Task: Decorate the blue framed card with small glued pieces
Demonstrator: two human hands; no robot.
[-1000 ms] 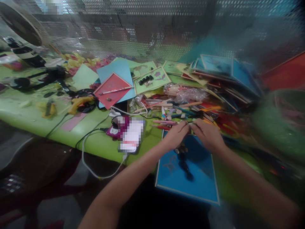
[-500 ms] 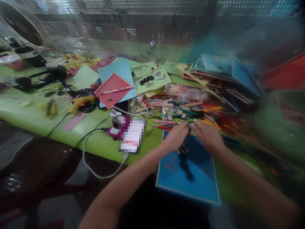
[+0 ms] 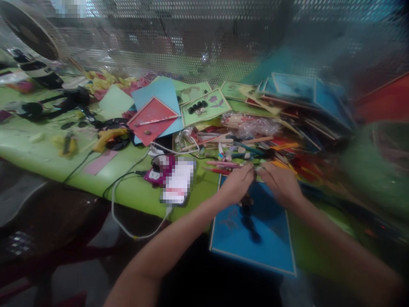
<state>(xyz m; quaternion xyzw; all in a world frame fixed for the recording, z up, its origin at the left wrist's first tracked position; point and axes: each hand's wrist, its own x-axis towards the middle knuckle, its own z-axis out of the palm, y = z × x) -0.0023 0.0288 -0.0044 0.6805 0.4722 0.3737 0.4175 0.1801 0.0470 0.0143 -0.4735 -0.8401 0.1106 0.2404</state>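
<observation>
My left hand (image 3: pixel 234 183) and my right hand (image 3: pixel 281 184) meet fingertip to fingertip over the far edge of a blue framed board (image 3: pixel 255 238) that lies at the table's near edge. Both pinch something very small between them; the blur hides what it is. Dark pebble-like pieces (image 3: pixel 247 221) sit on the board under my hands, beside a faint butterfly outline (image 3: pixel 229 221). Just beyond my fingers lies a heap of coloured sticks and pens (image 3: pixel 236 151).
The lime-green table (image 3: pixel 41 155) carries a phone on a white cable (image 3: pixel 174 181), a yellow glue gun (image 3: pixel 108 136), a red board (image 3: pixel 151 117), a green board with dark pebbles (image 3: pixel 204 106) and a stack of framed boards (image 3: pixel 297 98). A mesh wall stands behind.
My hands stay together at the board's far edge with only tiny finger shifts. The view has drifted slightly.
</observation>
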